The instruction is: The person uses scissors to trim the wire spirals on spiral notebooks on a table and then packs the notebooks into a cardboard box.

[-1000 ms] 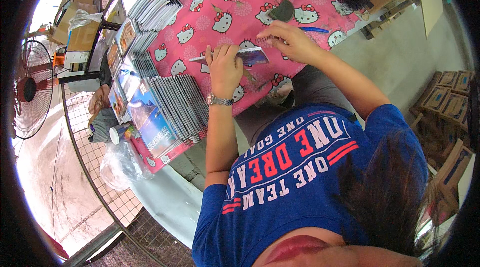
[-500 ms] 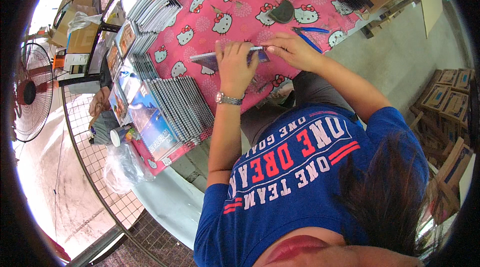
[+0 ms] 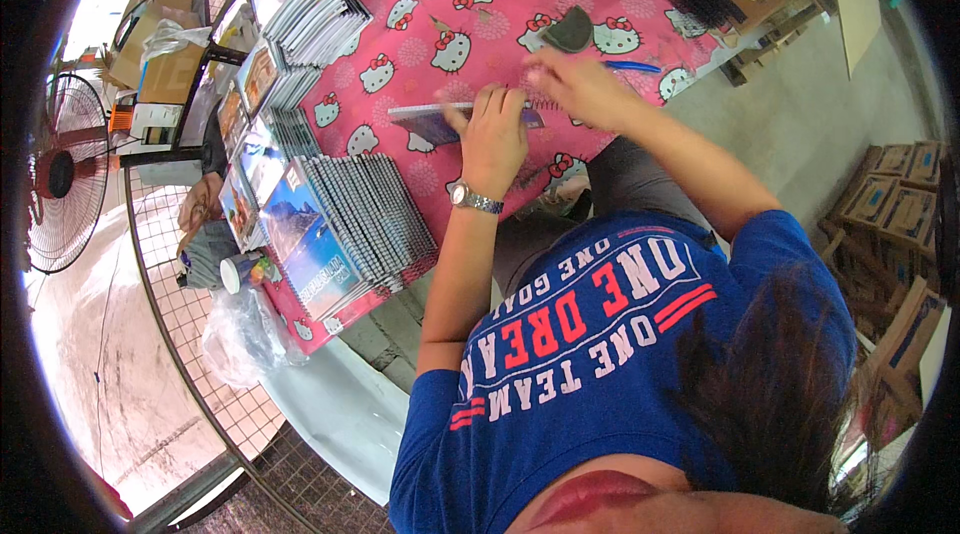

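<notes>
L hand [image 3: 495, 139] on notebook [image 3: 425, 122], R hand [image 3: 585, 92] nr; bag [image 3: 245, 339] (contents unclear)

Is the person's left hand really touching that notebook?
Touching. The head view shows it plainly: the left hand grips the notebook, with its fingers over the top edge and its thumb against the cover.

A thin notebook [image 3: 425, 125] with a bluish cover is held tilted, pale edge up, over the pink tablecloth's [image 3: 410, 84] near side; a dark spiral coil [image 3: 546, 106] juts from its right end.
</notes>
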